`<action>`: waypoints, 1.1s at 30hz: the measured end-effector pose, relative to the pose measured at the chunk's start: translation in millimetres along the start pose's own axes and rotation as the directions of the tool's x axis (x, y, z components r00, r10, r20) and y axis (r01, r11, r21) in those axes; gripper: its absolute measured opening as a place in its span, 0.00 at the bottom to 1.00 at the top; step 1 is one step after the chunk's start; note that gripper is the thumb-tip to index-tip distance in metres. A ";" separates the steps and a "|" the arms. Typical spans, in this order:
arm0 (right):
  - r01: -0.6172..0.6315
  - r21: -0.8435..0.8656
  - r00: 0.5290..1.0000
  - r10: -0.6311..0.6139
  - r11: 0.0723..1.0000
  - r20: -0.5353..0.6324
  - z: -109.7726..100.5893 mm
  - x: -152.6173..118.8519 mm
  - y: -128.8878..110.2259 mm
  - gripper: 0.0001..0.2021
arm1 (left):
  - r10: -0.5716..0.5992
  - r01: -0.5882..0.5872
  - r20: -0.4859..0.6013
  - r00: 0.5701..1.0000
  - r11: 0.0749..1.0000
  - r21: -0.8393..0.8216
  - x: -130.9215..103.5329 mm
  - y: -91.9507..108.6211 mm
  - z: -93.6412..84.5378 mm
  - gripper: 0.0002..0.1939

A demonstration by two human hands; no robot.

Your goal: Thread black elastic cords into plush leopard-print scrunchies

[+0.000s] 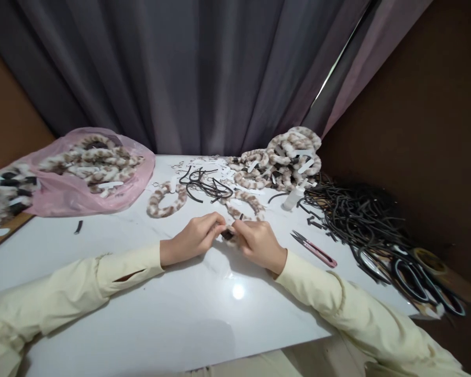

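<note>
My left hand (198, 235) and my right hand (261, 244) meet over the middle of the white table. Their fingers pinch a small brown-and-white furry piece with a dark part (227, 234), mostly hidden by the fingers. A short black tip shows above my right hand. Just behind the hands lies a furry ring (249, 201); whether it joins the held piece I cannot tell. Another furry ring (167, 200) with a white tag rests to the left. Pink-handled thread snips (314, 249) lie right of my right hand, blades apart.
Loose black cords (206, 186) lie behind the rings. A pink plastic bag (139, 193) of furry rings stands at left, a furry pile (294, 152) at back right. Beside it are a small clear bottle (293, 199), a heap of black cords (349, 214) and large scissors (412, 283).
</note>
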State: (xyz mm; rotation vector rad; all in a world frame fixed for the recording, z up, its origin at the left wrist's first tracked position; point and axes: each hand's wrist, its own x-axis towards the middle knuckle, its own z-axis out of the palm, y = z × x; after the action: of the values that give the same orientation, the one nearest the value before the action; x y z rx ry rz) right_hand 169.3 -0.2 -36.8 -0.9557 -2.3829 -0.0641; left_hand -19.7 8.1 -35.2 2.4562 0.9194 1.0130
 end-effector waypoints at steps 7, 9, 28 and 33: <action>-0.318 0.452 0.947 0.260 0.833 0.187 0.3 11.6 4.4 0.14 | -0.259 0.263 0.049 0.965 0.947 -0.182 1.7 10.8 -4.6 0.10; -0.366 0.558 0.930 0.274 0.745 0.244 1.1 13.7 5.8 0.16 | -0.247 0.250 0.040 0.968 0.954 -0.166 0.9 11.3 -4.2 0.09; -0.564 0.779 0.823 0.265 0.273 0.503 0.1 11.9 9.6 0.17 | 0.053 -0.054 0.079 0.995 0.998 0.011 -9.0 -2.1 2.7 0.04; -0.458 0.797 0.881 0.325 0.395 0.345 2.2 8.0 5.2 0.19 | -0.242 0.245 0.065 0.968 0.968 -0.043 -4.4 -3.1 1.0 0.06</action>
State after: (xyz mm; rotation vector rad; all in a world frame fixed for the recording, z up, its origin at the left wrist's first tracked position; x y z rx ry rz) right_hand 166.9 9.2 -35.3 -0.9469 -1.7740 1.3231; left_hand -22.7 7.4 -39.7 2.2500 1.1285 0.8627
